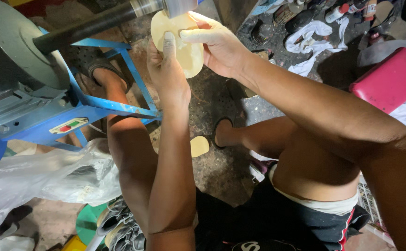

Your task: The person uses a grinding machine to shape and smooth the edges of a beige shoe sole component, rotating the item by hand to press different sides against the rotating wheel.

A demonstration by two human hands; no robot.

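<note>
Both hands grasp a pale yellow sole piece (184, 46), left hand (168, 69) and right hand (217, 44) pressing it up against the spinning shaft (119, 16) of a blue-framed machine (96, 104). Below lies grimy concrete floor (221, 172), littered with rags (312, 44), a plastic bag (49, 174) and a red case (389, 79).

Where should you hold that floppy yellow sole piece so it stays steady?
By its two long edges, one hand from each side, as now: left hand on the left edge, right hand on the right. The pale yellow sole piece is thin and flat, so edge grips probably steady it.
</note>
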